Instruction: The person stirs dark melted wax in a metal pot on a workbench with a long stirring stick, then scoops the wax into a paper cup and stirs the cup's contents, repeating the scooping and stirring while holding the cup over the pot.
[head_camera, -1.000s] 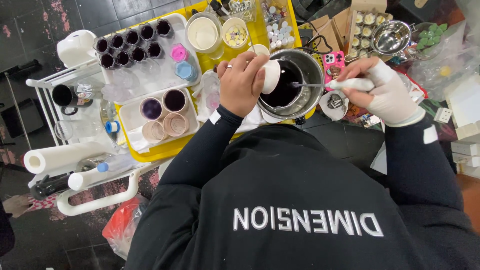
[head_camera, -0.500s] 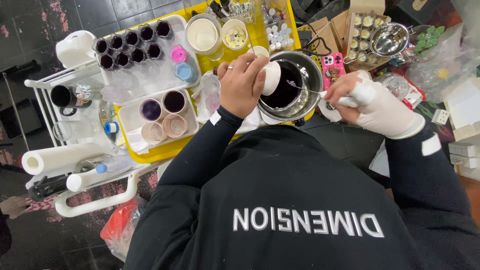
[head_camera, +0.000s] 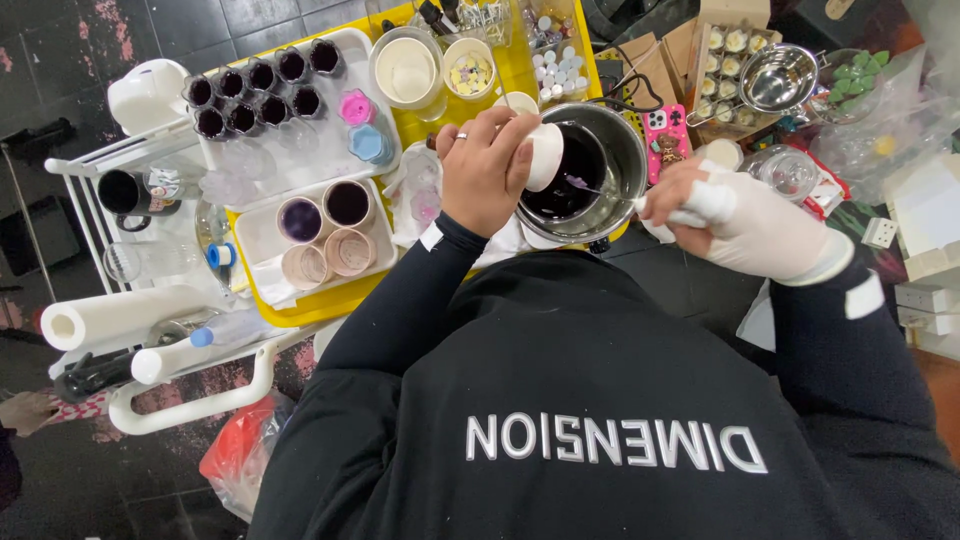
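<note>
Small white cup (head_camera: 545, 155): mostly covered by left hand (head_camera: 487, 170); contents not visible. Right hand (head_camera: 735, 215): tool handle hidden in fist. Metal pot (head_camera: 590, 165): near rim behind hand. Paper roll (head_camera: 110, 318): partly hidden by cart rail.
</note>
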